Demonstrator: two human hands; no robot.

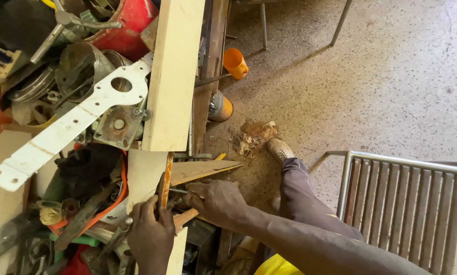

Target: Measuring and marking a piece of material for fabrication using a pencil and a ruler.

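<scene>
Fingers of left hand point(149, 231): wrapped around a thin rusty orange-brown metal strip point(166, 178).
Fingers of right hand point(213, 199): curled closed, whether on anything cannot be told.
Nearby: pale wooden plank point(173, 76).

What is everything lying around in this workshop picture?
Perforated metal bar: one, white, slanting across the scrap pile, left.
Wooden board: one, pale cream, upright at centre.
Cups: two, orange, on the floor beside the boards.
Red container: one, top of the pile.
Slatted metal frame: one, grey, lower right.
Rusty flat strip: one, orange-brown, between the hands.
Left hand: one, fingers closed around the strip.
Right hand: one, resting on a wooden wedge.
</scene>
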